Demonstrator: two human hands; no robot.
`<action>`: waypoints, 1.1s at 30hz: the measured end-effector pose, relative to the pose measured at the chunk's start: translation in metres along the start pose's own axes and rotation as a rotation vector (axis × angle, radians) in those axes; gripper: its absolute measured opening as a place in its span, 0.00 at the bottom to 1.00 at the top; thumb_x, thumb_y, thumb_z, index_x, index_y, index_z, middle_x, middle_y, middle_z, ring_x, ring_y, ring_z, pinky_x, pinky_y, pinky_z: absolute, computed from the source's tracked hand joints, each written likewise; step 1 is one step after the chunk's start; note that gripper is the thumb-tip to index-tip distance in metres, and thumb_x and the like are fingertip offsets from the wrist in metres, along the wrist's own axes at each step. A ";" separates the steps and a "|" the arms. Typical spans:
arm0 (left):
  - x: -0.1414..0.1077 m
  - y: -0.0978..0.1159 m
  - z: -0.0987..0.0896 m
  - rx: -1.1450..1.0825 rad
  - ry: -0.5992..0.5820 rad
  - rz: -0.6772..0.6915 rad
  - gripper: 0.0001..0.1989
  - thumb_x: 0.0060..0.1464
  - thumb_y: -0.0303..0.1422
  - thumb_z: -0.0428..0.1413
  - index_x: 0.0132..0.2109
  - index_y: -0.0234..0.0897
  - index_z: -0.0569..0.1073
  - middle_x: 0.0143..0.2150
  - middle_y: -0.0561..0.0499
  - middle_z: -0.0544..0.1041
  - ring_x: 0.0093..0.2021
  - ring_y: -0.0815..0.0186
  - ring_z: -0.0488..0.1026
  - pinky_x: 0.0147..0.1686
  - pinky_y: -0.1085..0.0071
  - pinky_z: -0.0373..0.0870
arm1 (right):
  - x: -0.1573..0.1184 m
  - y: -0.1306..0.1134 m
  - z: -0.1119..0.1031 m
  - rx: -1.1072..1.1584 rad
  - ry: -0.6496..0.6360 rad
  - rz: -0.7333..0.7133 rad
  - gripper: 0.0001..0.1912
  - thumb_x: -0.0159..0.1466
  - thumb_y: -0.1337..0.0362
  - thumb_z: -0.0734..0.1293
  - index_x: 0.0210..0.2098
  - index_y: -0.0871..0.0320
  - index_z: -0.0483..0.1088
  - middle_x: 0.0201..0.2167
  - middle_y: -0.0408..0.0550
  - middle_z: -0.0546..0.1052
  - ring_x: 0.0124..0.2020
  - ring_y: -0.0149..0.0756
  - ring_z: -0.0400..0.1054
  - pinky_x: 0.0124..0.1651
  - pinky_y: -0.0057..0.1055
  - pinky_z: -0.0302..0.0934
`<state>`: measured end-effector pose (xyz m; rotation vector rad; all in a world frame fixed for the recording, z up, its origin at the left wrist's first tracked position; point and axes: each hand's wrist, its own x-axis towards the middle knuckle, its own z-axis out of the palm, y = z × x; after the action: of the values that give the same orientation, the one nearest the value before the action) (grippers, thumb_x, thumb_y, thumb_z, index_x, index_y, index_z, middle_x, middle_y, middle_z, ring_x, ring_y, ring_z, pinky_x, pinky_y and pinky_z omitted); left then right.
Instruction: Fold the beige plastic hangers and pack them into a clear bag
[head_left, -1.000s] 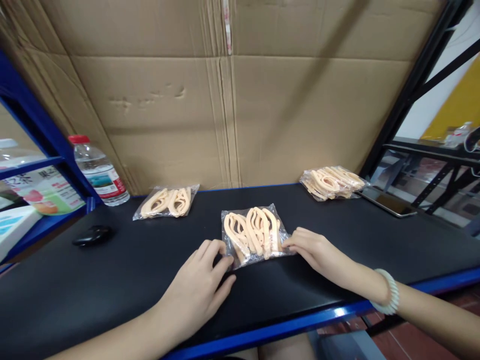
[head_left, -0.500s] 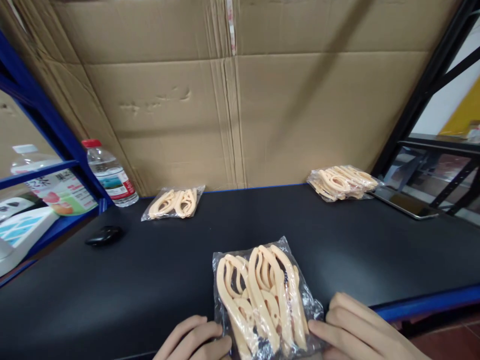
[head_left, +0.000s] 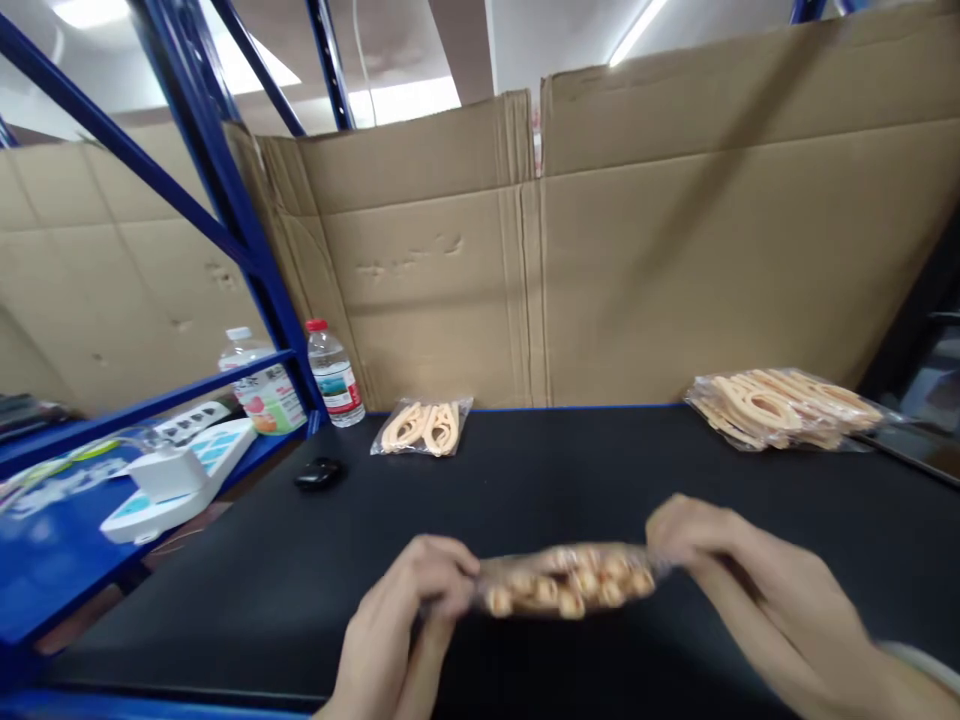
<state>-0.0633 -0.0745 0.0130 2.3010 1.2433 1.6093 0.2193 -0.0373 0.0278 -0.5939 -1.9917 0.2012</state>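
Between my hands, above the black tabletop (head_left: pixel 247 600), hangs a clear plastic bag of beige folding hangers (head_left: pixel 570 582). It is seen nearly end-on, with the rounded hanger ends facing me, and is blurred by motion. My left hand (head_left: pixel 420 590) is closed on the bag's left edge, fingers pinched together. The right edge is gripped by my right hand (head_left: pixel 712 545), whose fingertips are smeared. A similar flat bag of hangers (head_left: pixel 424 428) lies at the back left. At the back right, more bagged hangers (head_left: pixel 780 405) lie in a pile.
A black computer mouse (head_left: pixel 319 473) lies on the left of the table. Behind it stands a red-capped water bottle (head_left: pixel 335 375) by the blue shelf post. A white power strip (head_left: pixel 180 480) rests on the blue side shelf. A cardboard wall (head_left: pixel 435 270) borders the back.
The bag has risen off the table and tilted from face-up to nearly end-on. Both hands moved up with it. My view has tipped upward and turned left.
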 end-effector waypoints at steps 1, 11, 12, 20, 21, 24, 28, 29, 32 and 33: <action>0.013 -0.001 -0.002 0.005 0.015 -0.066 0.10 0.63 0.31 0.50 0.31 0.39 0.67 0.31 0.51 0.75 0.32 0.68 0.73 0.34 0.74 0.71 | 0.015 0.006 0.007 -0.019 0.035 0.041 0.08 0.69 0.72 0.57 0.36 0.55 0.64 0.28 0.44 0.71 0.27 0.31 0.67 0.31 0.26 0.62; 0.103 -0.098 -0.015 -0.209 0.120 -0.732 0.13 0.61 0.40 0.54 0.35 0.33 0.68 0.27 0.55 0.69 0.27 0.70 0.70 0.28 0.72 0.72 | 0.139 0.082 0.122 0.179 0.141 0.491 0.07 0.66 0.69 0.59 0.31 0.59 0.65 0.25 0.42 0.69 0.27 0.32 0.65 0.33 0.29 0.60; 0.113 -0.111 -0.019 -0.159 0.139 -0.770 0.11 0.63 0.37 0.53 0.37 0.32 0.69 0.29 0.54 0.70 0.26 0.70 0.70 0.27 0.72 0.71 | 0.150 0.088 0.135 0.182 0.138 0.530 0.07 0.66 0.70 0.60 0.32 0.60 0.66 0.26 0.43 0.70 0.28 0.32 0.66 0.34 0.29 0.61; 0.189 -0.203 -0.049 0.253 0.155 -0.853 0.12 0.62 0.36 0.55 0.47 0.31 0.72 0.44 0.47 0.75 0.41 0.62 0.75 0.40 0.62 0.75 | 0.225 0.129 0.223 0.186 0.133 0.835 0.11 0.69 0.60 0.64 0.46 0.62 0.69 0.43 0.49 0.73 0.40 0.36 0.70 0.42 0.37 0.69; 0.194 -0.211 -0.049 0.292 0.138 -0.856 0.13 0.62 0.36 0.55 0.48 0.31 0.72 0.46 0.46 0.74 0.42 0.61 0.74 0.41 0.61 0.75 | 0.229 0.133 0.229 0.186 0.133 0.863 0.12 0.68 0.60 0.65 0.47 0.62 0.69 0.44 0.50 0.73 0.41 0.37 0.70 0.43 0.38 0.69; 0.196 -0.233 -0.044 0.401 0.074 -0.868 0.13 0.61 0.36 0.56 0.49 0.33 0.72 0.47 0.46 0.74 0.45 0.60 0.74 0.44 0.60 0.74 | 0.227 0.141 0.241 0.185 0.120 0.919 0.13 0.68 0.61 0.65 0.49 0.62 0.68 0.46 0.51 0.72 0.42 0.38 0.70 0.43 0.38 0.69; 0.184 -0.249 -0.033 0.516 -0.021 -0.887 0.14 0.61 0.36 0.56 0.50 0.33 0.71 0.49 0.44 0.73 0.46 0.59 0.74 0.45 0.59 0.73 | 0.209 0.146 0.234 0.195 0.080 0.935 0.12 0.68 0.61 0.65 0.48 0.62 0.68 0.45 0.51 0.72 0.42 0.37 0.70 0.43 0.39 0.69; 0.181 -0.250 -0.031 0.542 -0.041 -0.889 0.14 0.61 0.36 0.56 0.51 0.33 0.71 0.49 0.44 0.73 0.46 0.59 0.74 0.45 0.58 0.73 | 0.203 0.145 0.227 0.199 0.073 0.928 0.12 0.68 0.61 0.65 0.47 0.62 0.69 0.45 0.50 0.72 0.41 0.37 0.70 0.43 0.38 0.69; 0.177 -0.248 -0.034 0.616 -0.093 -0.866 0.15 0.62 0.37 0.55 0.50 0.32 0.71 0.49 0.44 0.74 0.46 0.59 0.74 0.45 0.58 0.73 | 0.183 0.128 0.196 0.240 0.052 0.872 0.08 0.68 0.63 0.65 0.42 0.62 0.69 0.40 0.48 0.73 0.37 0.34 0.69 0.39 0.33 0.68; 0.177 -0.246 -0.036 0.640 -0.107 -0.847 0.15 0.62 0.38 0.55 0.50 0.32 0.71 0.48 0.44 0.74 0.46 0.59 0.74 0.45 0.58 0.73 | 0.174 0.117 0.182 0.269 0.035 0.845 0.07 0.67 0.64 0.65 0.39 0.63 0.69 0.37 0.47 0.73 0.34 0.31 0.68 0.36 0.31 0.66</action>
<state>-0.2102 0.1908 0.0455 1.5961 2.4865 0.8467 0.0335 0.1690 0.0320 -1.2146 -1.5340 0.9425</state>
